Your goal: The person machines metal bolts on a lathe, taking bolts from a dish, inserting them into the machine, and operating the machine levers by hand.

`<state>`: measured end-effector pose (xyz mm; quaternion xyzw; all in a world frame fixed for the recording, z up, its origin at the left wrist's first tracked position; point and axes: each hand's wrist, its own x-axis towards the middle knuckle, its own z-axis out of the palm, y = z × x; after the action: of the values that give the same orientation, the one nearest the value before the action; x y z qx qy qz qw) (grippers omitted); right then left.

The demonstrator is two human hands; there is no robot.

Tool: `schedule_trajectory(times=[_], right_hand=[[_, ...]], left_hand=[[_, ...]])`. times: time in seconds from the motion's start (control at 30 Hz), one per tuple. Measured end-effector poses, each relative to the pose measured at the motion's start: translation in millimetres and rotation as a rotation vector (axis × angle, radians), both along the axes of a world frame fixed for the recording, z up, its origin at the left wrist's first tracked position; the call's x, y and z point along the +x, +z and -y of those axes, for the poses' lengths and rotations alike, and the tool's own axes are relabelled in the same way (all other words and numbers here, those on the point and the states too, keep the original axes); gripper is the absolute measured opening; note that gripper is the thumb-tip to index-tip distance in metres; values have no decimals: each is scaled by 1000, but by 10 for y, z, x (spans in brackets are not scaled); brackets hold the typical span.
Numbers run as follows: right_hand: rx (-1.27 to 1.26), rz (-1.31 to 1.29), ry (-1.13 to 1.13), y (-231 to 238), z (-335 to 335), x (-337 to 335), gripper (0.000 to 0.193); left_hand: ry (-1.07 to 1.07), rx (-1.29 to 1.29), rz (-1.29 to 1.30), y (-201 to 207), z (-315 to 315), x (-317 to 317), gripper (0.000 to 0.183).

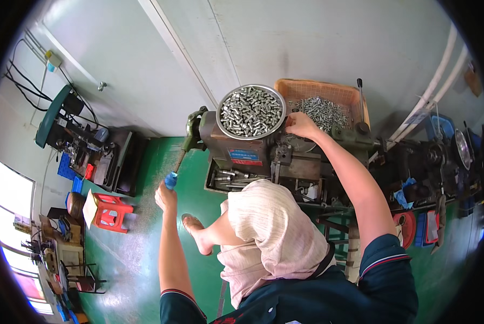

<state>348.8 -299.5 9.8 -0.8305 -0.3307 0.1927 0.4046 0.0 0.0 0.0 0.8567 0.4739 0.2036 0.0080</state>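
Note:
My left hand (167, 197) is closed at the lower end of a long metal lever (182, 156), at its blue-wrapped grip (170, 180). The lever comes off the left end of a small bench lathe (212, 132). My right hand (302, 125) reaches to the machine's spindle area, just right of a round metal bowl (281, 101). Its fingers are pinched together, and whatever sits between them is too small or hidden to make out. Small shiny metal parts (251, 110) fill the bowl, which rests on top of the machine.
Behind my right hand, an orange plastic basket (293, 85) holds many similar parts. Loose tools lie in a tray (212, 186) below the machine. A black-knobbed lever (360, 89) rises at the right. Further left are a red stool (112, 211) and a drill press (58, 116).

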Motion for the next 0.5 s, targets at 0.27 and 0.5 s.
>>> schedule_trajectory(times=[0.27,0.5], right_hand=[[-32,11,39,110,-59,-119,20],[-13,67,38,129,-20,-109,17]], left_hand=[[31,-5,-34,37,470,52,19],[3,-69,56,43,785,144,30]])
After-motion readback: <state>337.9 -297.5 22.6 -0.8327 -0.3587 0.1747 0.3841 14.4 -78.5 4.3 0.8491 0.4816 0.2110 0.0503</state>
